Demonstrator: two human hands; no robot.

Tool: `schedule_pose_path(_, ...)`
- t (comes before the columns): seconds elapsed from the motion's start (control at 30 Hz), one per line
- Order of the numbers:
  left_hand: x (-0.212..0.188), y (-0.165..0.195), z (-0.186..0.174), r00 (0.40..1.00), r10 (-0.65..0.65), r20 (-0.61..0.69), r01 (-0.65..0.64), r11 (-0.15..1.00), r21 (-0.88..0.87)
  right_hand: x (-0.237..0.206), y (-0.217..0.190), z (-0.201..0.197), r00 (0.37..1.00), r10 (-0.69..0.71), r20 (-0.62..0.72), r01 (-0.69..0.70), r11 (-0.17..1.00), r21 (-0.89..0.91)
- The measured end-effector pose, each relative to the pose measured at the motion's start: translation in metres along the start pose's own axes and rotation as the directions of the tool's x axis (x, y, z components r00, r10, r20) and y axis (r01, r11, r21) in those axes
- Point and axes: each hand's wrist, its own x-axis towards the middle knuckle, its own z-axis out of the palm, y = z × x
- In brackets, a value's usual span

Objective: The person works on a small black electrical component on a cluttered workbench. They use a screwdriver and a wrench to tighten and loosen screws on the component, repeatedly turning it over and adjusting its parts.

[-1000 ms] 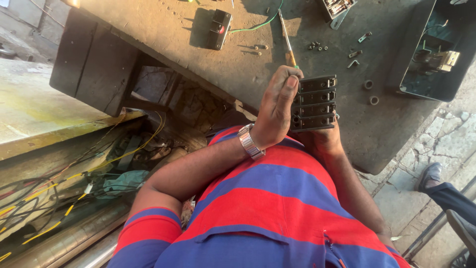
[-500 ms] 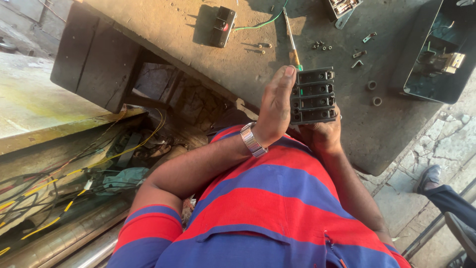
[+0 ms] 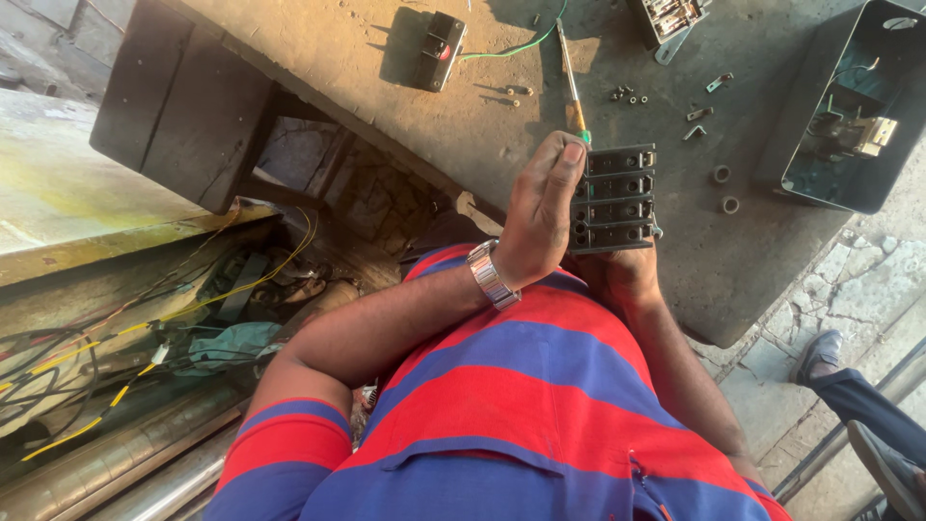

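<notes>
Both hands on a black terminal block, held over the bench edge.

Our left-hand fingers (image 3: 564, 164) lie pressed together, flat vs. the block's left side, thumb hidden; left hand (image 3: 540, 217) wears a metal watch (image 3: 487, 275). Terminal block (image 3: 612, 198) is touching both hands, above our chest (four stacked black sections, small screw holes showing). Right hand (image 3: 627, 275) grips it from beneath; can't tell how those fingers sit. Just beyond: a screwdriver (image 3: 569, 82) w/ yellow-green handle lies on the workbench (image 3: 338, 48), loose screws (image 3: 627, 95) near it, a black switch (image 3: 439, 50) further left, an open metal box (image 3: 849, 116) at right.
</notes>
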Motion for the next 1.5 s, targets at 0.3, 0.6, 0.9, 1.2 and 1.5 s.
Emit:
schedule_pose_path(0.3, -0.001, -0.006, 0.001, 0.999, -0.028, 0.028, 0.030, 0.996, -0.079, -0.005, -0.002, -0.007, 0.998, 0.025, -0.059, -0.030, 0.997, -0.077)
schedule_pose_path(0.6, -0.005, -0.009, 0.001, 0.994, -0.064, 0.086, 0.071, 0.994, -0.080, -0.010, 0.004, -0.020, 0.991, 0.070, -0.111, -0.074, 0.997, -0.034)
schedule_pose_path(0.9, -0.008, -0.007, 0.000, 0.995, -0.052, 0.083, 0.063, 0.989, -0.137, -0.012, -0.004, -0.012, 0.994, 0.028, -0.104, -0.041, 0.991, -0.125)
schedule_pose_path(1.2, -0.009, -0.009, -0.002, 0.998, -0.037, 0.059, 0.043, 0.993, -0.113, -0.008, -0.007, -0.008, 0.996, -0.076, 0.052, 0.083, 0.983, -0.162)
schedule_pose_path(1.5, -0.011, -0.006, -0.002, 0.998, 0.004, 0.065, -0.002, 1.000, -0.026, -0.009, 0.003, -0.018, 0.999, -0.013, -0.051, 0.010, 0.998, -0.059)
